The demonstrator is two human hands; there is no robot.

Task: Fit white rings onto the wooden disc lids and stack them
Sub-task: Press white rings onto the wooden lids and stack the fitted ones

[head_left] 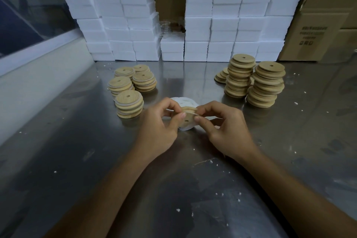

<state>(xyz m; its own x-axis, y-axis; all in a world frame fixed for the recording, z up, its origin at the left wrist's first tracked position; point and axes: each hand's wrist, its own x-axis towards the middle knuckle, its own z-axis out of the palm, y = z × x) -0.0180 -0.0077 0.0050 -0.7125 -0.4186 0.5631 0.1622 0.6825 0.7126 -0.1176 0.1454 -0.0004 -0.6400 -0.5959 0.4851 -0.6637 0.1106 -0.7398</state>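
Note:
Both hands hold one wooden disc lid point(188, 116) tilted above the metal table. My left hand point(160, 127) pinches its left edge and my right hand point(222, 127) pinches its right edge, where a thin white ring shows along the rim. Under and behind the lid lies a small pile of white rings point(183, 102). Short stacks of lids with white rings on them point(129, 106) stand at the left. Taller stacks of bare wooden lids point(265, 85) stand at the right.
The steel table point(173, 189) is dotted with white foam crumbs. A wall of white foam boxes point(212, 25) runs along the back, with cardboard cartons point(318, 25) at the right and a glass cup point(165, 29) in the gap.

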